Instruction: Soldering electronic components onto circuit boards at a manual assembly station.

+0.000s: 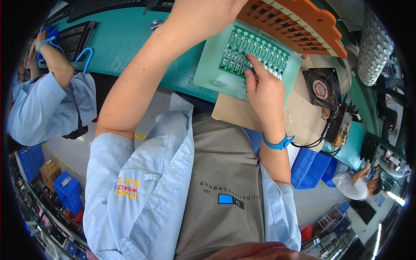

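Far-left neighbour: a co-worker's hands (pixel 37 47) are working beside a black slotted rack (pixel 78 41), away from your spot.
Bench: the green bench (pixel 117 34) is carrying your setup; a small metal piece (pixel 156 25) is lying near your left forearm.
Left hand: your left hand (pixel 210 15) is reaching up beside the orange frame; its fingers are running out of view, so can't tell if they are spread or pinching, maybe steadying the frame.
Plate: the pale green plate (pixel 204 71) is lying partly over a brown sheet (pixel 232 113), probably serving as a flat support.
Board panel: the green circuit boards (pixel 234 54) are sitting side by side in the plate, likely nested there so they aren't sliding.
Right hand: your right hand (pixel 266 91) is pointing its index finger onto the boards, thumb standing apart, other fingers curling in; nothing visibly pinched, presumably sparing neighbouring parts.
Strap: a blue wristband (pixel 277 143) is circling your right wrist, likely for static.
Orange frame: the orange frame (pixel 299 26) is standing tilted behind the boards, seemingly leaving them reachable.
Right side: a black fan (pixel 323 89) is standing just beside the plate, probably aimed at the work; a silver duct (pixel 375 52) is hanging farther right.
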Motion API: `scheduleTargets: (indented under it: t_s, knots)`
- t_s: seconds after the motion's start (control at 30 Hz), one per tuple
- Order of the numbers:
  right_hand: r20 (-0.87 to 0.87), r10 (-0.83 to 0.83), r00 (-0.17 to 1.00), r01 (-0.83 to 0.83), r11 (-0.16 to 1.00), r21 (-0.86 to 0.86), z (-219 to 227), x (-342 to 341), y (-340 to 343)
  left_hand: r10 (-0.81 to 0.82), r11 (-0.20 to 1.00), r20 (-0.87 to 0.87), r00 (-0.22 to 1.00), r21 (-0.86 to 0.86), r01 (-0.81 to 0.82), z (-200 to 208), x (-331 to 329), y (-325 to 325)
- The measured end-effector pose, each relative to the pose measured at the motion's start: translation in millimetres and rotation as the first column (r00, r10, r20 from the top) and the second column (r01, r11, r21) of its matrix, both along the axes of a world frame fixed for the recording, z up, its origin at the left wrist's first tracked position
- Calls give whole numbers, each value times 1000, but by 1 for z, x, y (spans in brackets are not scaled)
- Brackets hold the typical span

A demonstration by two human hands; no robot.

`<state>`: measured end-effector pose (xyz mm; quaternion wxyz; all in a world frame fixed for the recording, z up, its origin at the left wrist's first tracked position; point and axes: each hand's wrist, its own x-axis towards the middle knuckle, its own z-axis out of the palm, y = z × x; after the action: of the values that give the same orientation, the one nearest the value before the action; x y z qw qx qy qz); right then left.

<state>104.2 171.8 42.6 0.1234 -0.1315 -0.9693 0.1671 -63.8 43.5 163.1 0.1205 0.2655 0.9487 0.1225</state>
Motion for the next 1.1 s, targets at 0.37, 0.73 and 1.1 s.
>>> scheduleTargets:
  t_s: [0.37,0.73,1.1]
  knots:
    - [-143,82,986,-105,982,-156,10,41,9,-94,884,-130,987,445,142,-48,-23,-9]
    - [-105,-200,974,163,945,-283,-4,59,48,-140,615,-473,870,647,451,-71,-10,-21]
    - [-216,-447,868,-34,381,-924,9,73,52,-127,657,-450,884,630,414,-80,32,-52]
